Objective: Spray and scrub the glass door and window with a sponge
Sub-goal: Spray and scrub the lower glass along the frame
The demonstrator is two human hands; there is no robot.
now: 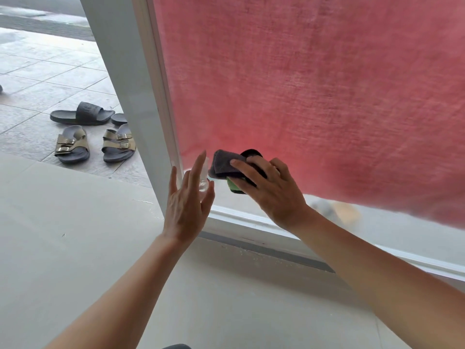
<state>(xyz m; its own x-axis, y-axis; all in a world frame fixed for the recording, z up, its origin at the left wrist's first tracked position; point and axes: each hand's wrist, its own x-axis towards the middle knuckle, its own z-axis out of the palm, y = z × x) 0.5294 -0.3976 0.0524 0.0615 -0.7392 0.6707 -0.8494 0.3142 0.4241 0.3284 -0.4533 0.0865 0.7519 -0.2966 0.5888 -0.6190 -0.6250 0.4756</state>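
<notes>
My right hand [271, 192] holds a dark grey and green sponge [224, 165] against the lower left corner of the glass pane [251, 197], fingers spread over its back. Just left of it, my left hand [186, 205] is raised beside the white door frame [141, 109]. A small clear spray bottle [204, 183] shows between its thumb and forefinger, with the thumb curled round it and the other fingers straight. Most of the bottle is hidden behind the hand. A red curtain [314, 84] hangs behind the glass.
The pale tiled floor [75, 248] runs up to the door's bottom rail [251, 222] and a dark track [276, 253]. Through the open doorway on the left, two pairs of sandals [83, 137] lie on grey outdoor paving.
</notes>
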